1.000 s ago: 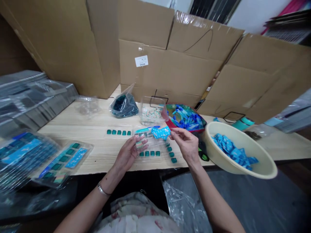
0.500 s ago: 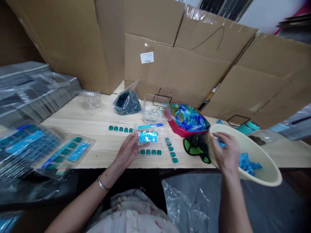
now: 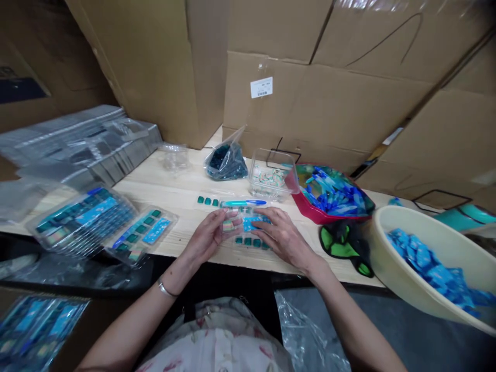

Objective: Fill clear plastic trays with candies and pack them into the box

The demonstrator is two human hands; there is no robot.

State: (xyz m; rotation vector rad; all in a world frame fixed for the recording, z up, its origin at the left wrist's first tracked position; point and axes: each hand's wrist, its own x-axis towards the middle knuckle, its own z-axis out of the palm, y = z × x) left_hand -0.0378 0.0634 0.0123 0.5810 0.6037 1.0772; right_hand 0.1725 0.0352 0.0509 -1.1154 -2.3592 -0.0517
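Observation:
Both my hands meet over a small clear plastic tray (image 3: 242, 223) at the middle of the wooden table. My left hand (image 3: 207, 236) grips its left side, with a rainbow-striped piece (image 3: 228, 225) showing inside. My right hand (image 3: 282, 238) presses on its right side, partly covering a blue printed card (image 3: 252, 223) in the tray. A teal-and-blue pen-shaped piece (image 3: 244, 202) lies just beyond the tray. A row of small teal square tiles (image 3: 250, 241) sits under my fingers, and another row (image 3: 206, 200) lies at the far left of the tray.
A cream bowl (image 3: 387, 258) of blue packets stands at the right, beside a green-and-black glove (image 3: 343, 248) and a red tray (image 3: 321, 216) of blue pieces. Further back are a clear box (image 3: 273, 175) and a bag of dark tiles (image 3: 227, 163). Stacked packs (image 3: 83, 222) lie left.
My right hand has moved from the bowl to the clear tray. The blue card now lies in the tray. The view has swung, shifting the table scene to the right.

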